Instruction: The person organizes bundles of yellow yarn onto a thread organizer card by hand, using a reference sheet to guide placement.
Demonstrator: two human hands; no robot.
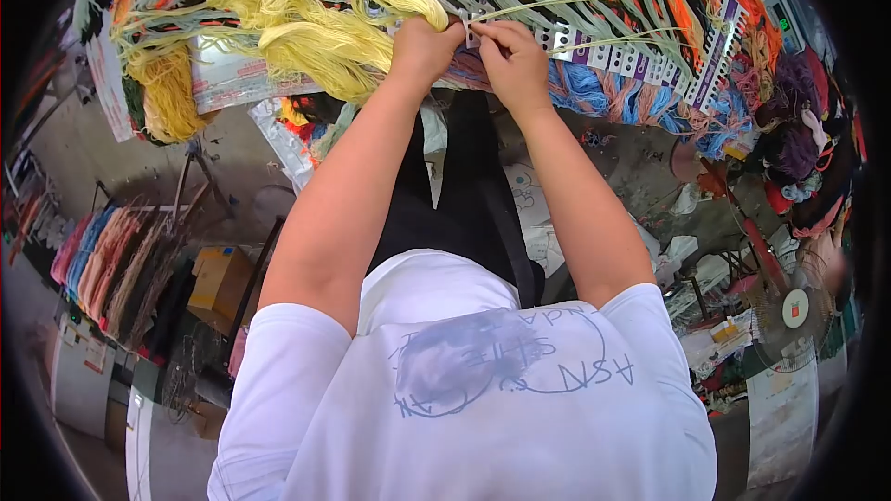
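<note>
My left hand (427,51) is closed round the end of a thick bundle of pale yellow thread (316,0), which spreads over the table to the left. Close beside it, my right hand (510,56) has its thumb and fingers pinched together at a white card with punched holes (471,26). A few thin yellow strands run from there to the right. More punched cards with purple print (622,60) lie in a row right of my right hand, with grey-green threads across them. What exactly the right fingertips pinch is too small to tell.
Blue and pink threads (594,93) hang from the table's near edge, golden yarn (167,97) at its left end. A rack of coloured yarn (111,260) and a cardboard box (220,288) stand at lower left. A fan (794,309) stands at lower right.
</note>
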